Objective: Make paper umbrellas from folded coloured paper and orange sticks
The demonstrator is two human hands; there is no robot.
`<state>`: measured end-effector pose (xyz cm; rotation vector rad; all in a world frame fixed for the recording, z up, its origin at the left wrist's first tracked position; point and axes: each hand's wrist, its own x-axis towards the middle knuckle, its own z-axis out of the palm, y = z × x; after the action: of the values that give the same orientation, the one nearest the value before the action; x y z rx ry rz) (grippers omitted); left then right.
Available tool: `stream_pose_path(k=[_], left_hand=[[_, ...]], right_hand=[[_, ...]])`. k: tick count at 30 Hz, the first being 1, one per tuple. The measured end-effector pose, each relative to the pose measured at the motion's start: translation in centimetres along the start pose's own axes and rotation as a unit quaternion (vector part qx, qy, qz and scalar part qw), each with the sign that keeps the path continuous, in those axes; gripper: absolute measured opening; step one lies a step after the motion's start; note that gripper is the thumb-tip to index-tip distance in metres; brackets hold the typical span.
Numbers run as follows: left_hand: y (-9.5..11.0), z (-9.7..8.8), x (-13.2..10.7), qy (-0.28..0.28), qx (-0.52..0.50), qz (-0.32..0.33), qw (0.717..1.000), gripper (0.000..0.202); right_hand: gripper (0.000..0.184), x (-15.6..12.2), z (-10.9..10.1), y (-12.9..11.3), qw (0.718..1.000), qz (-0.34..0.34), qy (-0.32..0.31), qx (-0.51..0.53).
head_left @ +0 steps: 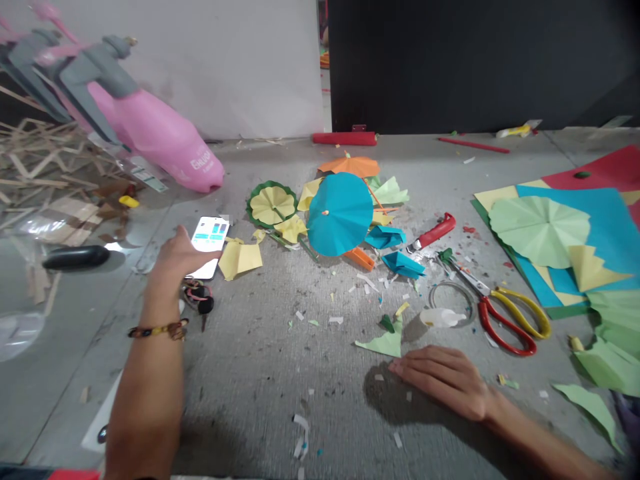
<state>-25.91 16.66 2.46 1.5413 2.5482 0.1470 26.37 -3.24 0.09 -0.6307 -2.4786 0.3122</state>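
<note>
My left hand [175,257] is at a white smartphone [207,240] with a lit screen; the thumb crosses the lower screen and the fingers are at its left edge, partly hidden. Beside that wrist lies a bunch of keys [204,301]. My right hand [443,381] is held low and palm down over the grey surface, fingers stretched out together and holding nothing. Its fingertips are close to a light green paper scrap [387,341]. A small white-capped glue bottle [440,318] and red-and-yellow-handled scissors [505,313] lie beyond it.
Paper umbrellas in blue [340,213] and orange [350,164] stand mid-surface, near a yellow-green paper disc [273,204] and a red utility knife [434,232]. Coloured paper sheets [590,207] lie right. Pink spray bottles [165,140] and wooden strips [50,167] are left.
</note>
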Motion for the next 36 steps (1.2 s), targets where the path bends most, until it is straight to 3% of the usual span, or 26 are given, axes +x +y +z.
stream_pose_path(k=[3, 9, 13, 17, 36], left_hand=[[1.1, 0.3, -0.6, -0.008, 0.001, -0.056, 0.998, 0.126], [2.2, 1.9, -1.9, 0.102, 0.022, 0.056, 0.993, 0.112], [2.2, 2.3, -2.8, 0.141, 0.053, 0.069, 0.986, 0.096], [2.6, 2.3, -3.7, 0.172, 0.079, 0.069, 0.979, 0.092], [3.3, 2.0, -5.0, 0.191, 0.065, 0.088, 0.975, 0.092]], right_hand=[[0.037, 0.0, 0.1, 0.0, 1.0, 0.003, 0.002, -0.001], [0.038, -0.2, 0.2, 0.0, 1.0, 0.0, 0.003, -0.004], [0.038, -0.6, 0.4, 0.1, 1.0, -0.004, -0.001, -0.001], [0.04, -1.1, 0.6, 0.2, 1.0, 0.002, -0.017, -0.002], [0.041, -1.4, 0.6, 0.3, 1.0, 0.001, -0.014, -0.009]])
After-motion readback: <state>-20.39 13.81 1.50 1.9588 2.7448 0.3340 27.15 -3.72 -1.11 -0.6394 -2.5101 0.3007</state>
